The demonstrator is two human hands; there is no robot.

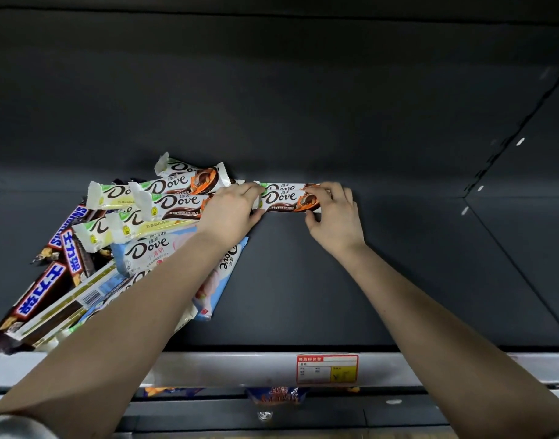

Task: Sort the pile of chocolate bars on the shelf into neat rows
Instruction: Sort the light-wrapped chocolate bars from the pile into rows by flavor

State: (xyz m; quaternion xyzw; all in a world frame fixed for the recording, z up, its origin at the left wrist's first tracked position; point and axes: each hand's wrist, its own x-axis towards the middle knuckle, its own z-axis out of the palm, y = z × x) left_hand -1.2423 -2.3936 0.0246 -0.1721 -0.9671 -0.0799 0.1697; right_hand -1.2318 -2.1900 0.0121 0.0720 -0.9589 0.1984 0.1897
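— Where does the bar lie?
— A Dove almond bar [283, 200] lies flat on the dark shelf [351, 280], just right of the pile of chocolate bars [113, 242], with a second Dove bar [284, 186] tight against its far edge.
— And the hands?
— The left hand [230, 210] pinches the end nearest the pile; the right hand [335, 217] curls its fingers round the end farthest from it. Snickers bars [40, 296] make up the pile's left flank.

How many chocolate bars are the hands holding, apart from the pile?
2. A front Dove bar spans left hand to right hand; a second Dove bar peeks out just behind it. More could be hidden behind.
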